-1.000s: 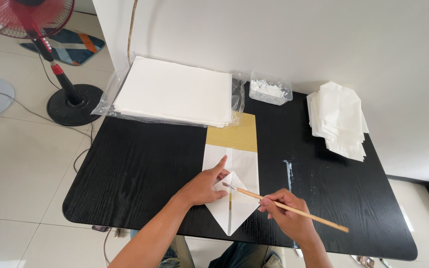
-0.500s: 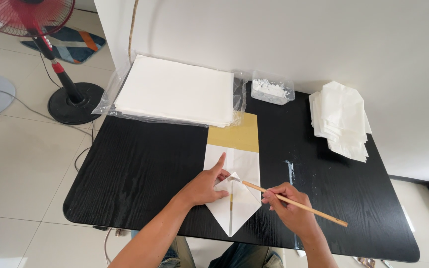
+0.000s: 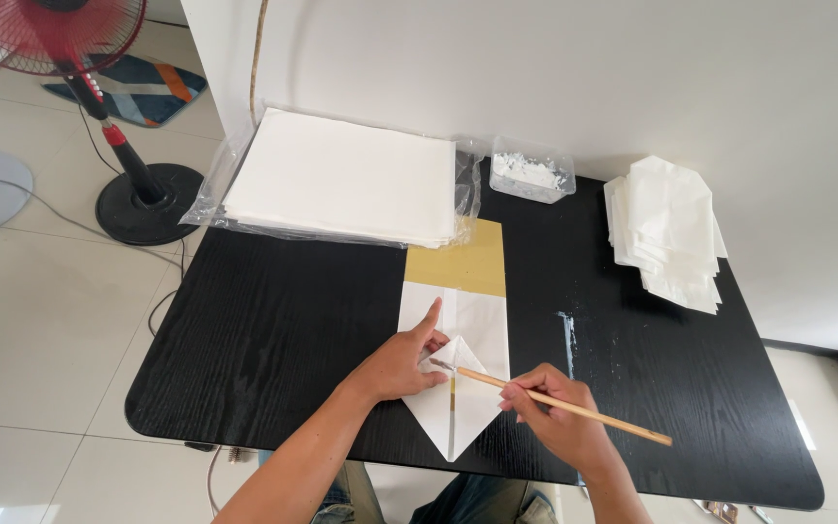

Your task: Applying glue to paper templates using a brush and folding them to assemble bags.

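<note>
Paper stack point(image 3: 341, 180) behind folded sheet point(image 3: 458, 330)

Black table point(image 3: 244, 330) against white wall point(image 3: 555, 68), tiled floor point(image 3: 41, 320)

Support: black wood-grain table point(image 3: 273, 340) | on it: bagged white sheet stack point(image 3: 341, 177), folded white-and-gold paper point(image 3: 458, 340), clear tub point(image 3: 531, 168), folded-paper pile point(image 3: 666, 231), white smear point(image 3: 568, 340)

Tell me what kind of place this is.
Probably a room in a home used for paper craft: a black table against a white wall, a red standing fan on tiled floor, and a stack of white paper in plastic wrap.
</note>
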